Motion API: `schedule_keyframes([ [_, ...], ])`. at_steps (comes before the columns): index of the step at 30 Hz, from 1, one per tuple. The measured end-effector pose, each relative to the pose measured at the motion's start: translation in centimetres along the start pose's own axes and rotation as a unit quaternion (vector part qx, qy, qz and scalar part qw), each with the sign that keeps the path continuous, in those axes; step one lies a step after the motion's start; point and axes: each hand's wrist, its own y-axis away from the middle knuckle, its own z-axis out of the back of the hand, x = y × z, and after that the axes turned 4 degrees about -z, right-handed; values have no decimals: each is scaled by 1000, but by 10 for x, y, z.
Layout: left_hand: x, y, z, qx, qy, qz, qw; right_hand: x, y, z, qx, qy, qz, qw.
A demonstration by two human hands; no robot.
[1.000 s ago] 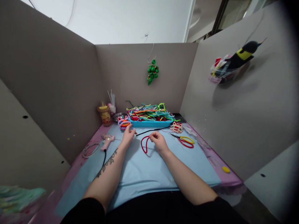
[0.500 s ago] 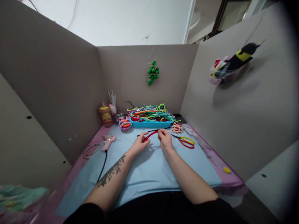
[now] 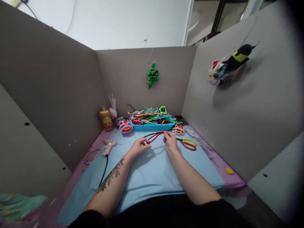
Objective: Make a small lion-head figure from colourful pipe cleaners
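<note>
Above the blue table cover (image 3: pixel 152 171), a bent red pipe cleaner (image 3: pixel 155 135) spans my two hands as a pair of strands. My right hand (image 3: pixel 170 141) is closed, pinching its right end between thumb and finger. The left ends of the strands reach the thumb and fingertips of my left hand (image 3: pixel 139 147), which curl in around them. Behind the strands lies a thin black strand (image 3: pixel 149 135). Scissors (image 3: pixel 188 144) with yellow and red handles lie just right of my right hand, their blades partly hidden.
A blue tray (image 3: pixel 153 127) piled with colourful pipe cleaners stands behind. Two animal-face pieces, purple-orange (image 3: pixel 125 127) and cream-red (image 3: pixel 178 129), flank it. At left are a pink glue gun (image 3: pixel 109 147) with its black cable, a lidded cup (image 3: pixel 106 120) and a metal bowl (image 3: pixel 121 121). Grey partitions enclose the table.
My hands have moved a little farther apart, the left one drawing leftward. Between them, the red strands now show longer and more spread. The camera view has shifted slightly.
</note>
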Motion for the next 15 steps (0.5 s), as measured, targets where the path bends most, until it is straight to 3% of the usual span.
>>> schedule_keyframes([
  [7,10,-3,3,-42,-72,-44,996,4,-5,2,-4,27,21,999],
  [11,14,-4,8,-37,-101,-63,992,5,-6,3,5,40,18,999],
  [15,10,-4,12,-55,-92,-64,992,7,-7,4,15,48,5,999],
])
